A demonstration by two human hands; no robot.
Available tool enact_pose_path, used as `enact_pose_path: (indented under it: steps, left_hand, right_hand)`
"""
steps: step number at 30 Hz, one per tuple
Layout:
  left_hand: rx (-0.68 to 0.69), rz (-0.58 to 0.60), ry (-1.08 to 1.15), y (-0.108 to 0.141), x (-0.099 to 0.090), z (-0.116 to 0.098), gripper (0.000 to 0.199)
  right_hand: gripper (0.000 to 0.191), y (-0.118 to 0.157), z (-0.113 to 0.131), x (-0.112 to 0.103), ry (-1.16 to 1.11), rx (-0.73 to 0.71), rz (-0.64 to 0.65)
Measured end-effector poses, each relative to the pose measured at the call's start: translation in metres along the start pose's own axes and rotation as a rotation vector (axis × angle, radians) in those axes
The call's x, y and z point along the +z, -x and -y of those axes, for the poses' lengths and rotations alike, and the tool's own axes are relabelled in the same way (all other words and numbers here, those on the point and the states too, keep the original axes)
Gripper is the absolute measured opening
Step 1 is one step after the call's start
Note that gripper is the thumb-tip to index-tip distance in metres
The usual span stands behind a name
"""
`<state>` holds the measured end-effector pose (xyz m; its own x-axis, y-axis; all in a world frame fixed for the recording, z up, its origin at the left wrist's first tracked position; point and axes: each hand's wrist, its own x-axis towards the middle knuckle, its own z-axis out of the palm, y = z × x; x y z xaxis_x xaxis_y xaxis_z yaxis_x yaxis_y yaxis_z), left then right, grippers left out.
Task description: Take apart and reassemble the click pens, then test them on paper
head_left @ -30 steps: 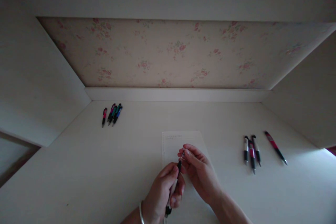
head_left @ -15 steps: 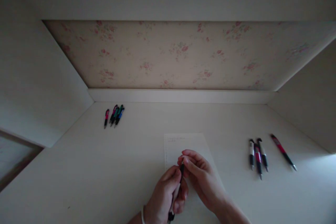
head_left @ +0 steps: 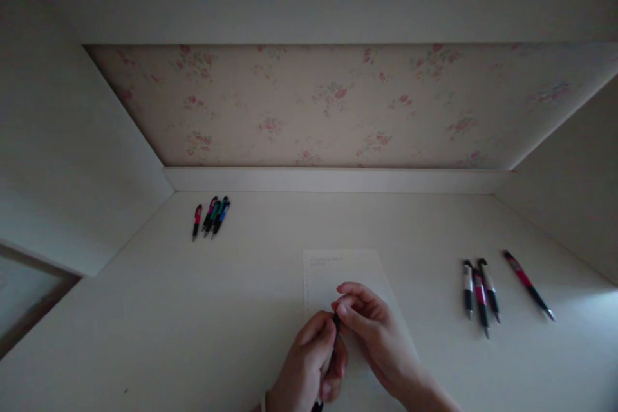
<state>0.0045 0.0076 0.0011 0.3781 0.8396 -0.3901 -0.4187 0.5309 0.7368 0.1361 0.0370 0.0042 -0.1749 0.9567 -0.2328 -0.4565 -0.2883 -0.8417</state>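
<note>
Black-ended pen between both hands

Clock centred on my hands, 12 straight ahead. Pen held slanted above paper, upper end toward 1 o'clock. My left hand is curled round the barrel, thumb pressed on it. My right hand pinches the upper end between thumb and fingertips; fine detail there too small to read. Paper lies on white desk, faint writing near its far edge at 12. Overlapping coloured pens at 10–11 o'clock. Pen trio between 2 and 3; lone red pen beyond.
</note>
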Motion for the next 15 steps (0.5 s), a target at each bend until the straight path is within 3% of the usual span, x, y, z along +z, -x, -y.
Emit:
enact_pose_path:
  steps: [10,15]
  left_hand:
    - [0.029,0.006,-0.044,0.0,-0.0004,0.0004,0.062]
    - [-0.024,0.012,-0.073,0.0,0.0007,-0.0013,0.064]
  right_hand:
    - [0.044,0.0053,-0.0012,-0.0006,-0.091,0.067,0.015]
    - [0.043,0.0038,-0.0035,-0.0011,-0.081,-0.003,-0.005]
